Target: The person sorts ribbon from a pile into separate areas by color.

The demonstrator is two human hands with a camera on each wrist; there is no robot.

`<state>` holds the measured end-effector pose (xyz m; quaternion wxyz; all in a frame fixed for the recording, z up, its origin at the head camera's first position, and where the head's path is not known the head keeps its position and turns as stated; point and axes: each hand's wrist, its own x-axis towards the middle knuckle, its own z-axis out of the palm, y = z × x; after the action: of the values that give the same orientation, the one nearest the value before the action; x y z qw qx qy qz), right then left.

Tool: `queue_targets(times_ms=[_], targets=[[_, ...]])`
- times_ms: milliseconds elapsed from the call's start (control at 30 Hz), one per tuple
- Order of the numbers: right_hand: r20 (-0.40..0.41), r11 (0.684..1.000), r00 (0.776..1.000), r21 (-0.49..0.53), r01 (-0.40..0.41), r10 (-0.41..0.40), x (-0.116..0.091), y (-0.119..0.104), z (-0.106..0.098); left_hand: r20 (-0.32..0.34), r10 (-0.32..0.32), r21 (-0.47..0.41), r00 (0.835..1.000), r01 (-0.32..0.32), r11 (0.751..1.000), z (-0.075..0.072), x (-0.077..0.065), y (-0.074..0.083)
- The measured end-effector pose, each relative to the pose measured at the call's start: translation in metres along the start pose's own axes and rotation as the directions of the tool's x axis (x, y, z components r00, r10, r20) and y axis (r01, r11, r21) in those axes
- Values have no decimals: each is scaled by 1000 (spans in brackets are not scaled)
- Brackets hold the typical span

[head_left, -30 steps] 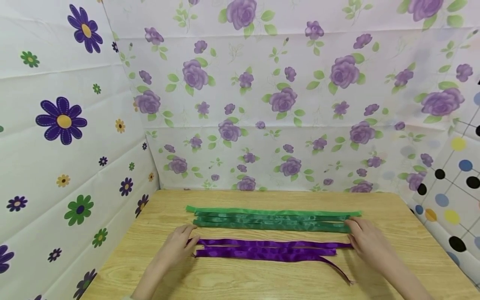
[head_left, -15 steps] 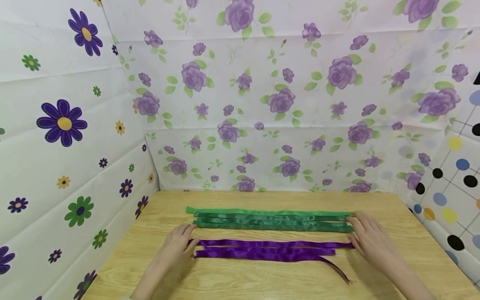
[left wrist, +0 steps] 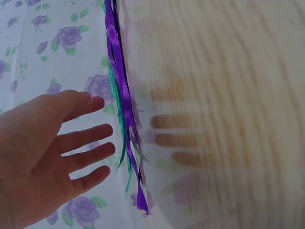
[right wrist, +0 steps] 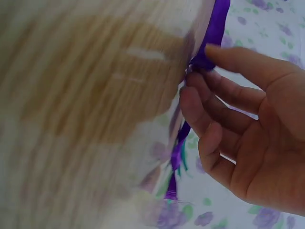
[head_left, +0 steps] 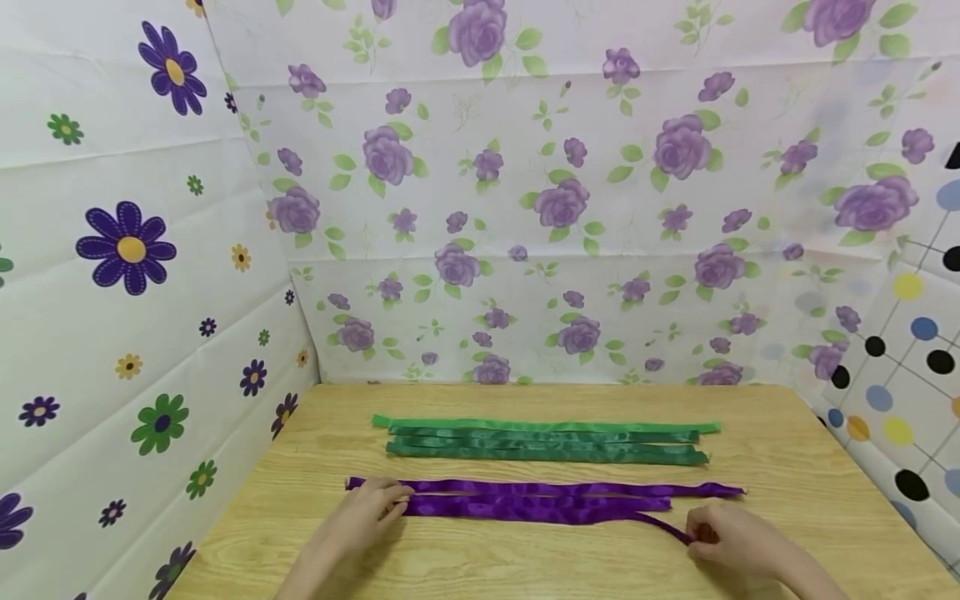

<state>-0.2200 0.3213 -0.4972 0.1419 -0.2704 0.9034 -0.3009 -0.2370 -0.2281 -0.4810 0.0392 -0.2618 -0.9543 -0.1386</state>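
Purple satin ribbons (head_left: pixel 517 506) lie lengthwise on the table, the upper one (head_left: pixel 615 489) reaching farther at both ends. My left hand (head_left: pixel 367 510) is over their left ends; in the left wrist view its fingers (left wrist: pixel 93 155) are extended and slightly spread, apart from the ribbon beside them. My right hand (head_left: pixel 731 537) pinches the loose right end of the lowest purple ribbon (head_left: pixel 660 524), which slants toward me. The right wrist view has that ribbon end (right wrist: pixel 205 59) between thumb and fingertips. Behind lie several green ribbons (head_left: pixel 540 453) side by side, untouched.
The wood-grain table (head_left: pixel 525 567) runs back to a white cloth wall (head_left: pixel 525 292) with purple roses. A daisy-print cloth (head_left: pixel 75 333) flanks it on the left and a dotted cloth (head_left: pixel 900 375) on the right.
My right hand has left the upper purple ribbon's right end, moved toward me and pinched the lower ribbon's loose end. My left hand has shifted slightly right and nearer, uncovering the upper ribbon's left tip.
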Motion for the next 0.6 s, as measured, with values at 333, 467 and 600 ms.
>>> queue_targets(times_ms=[333, 467, 600], targets=[[-81, 995, 993, 53, -79, 83, 9, 19, -5, -27, 15, 44, 1000, -14, 999, -2, -3, 0], [-222, 948, 933, -84, -306, 282, 12, 9, -5, -47, -21, 36, 999, 23, 999, -5, -3, -1], [-290, 905, 878, -80, -418, 380, 14, 3, -8, -100, -57, 40, 993, 61, 997, -9, -2, -2]])
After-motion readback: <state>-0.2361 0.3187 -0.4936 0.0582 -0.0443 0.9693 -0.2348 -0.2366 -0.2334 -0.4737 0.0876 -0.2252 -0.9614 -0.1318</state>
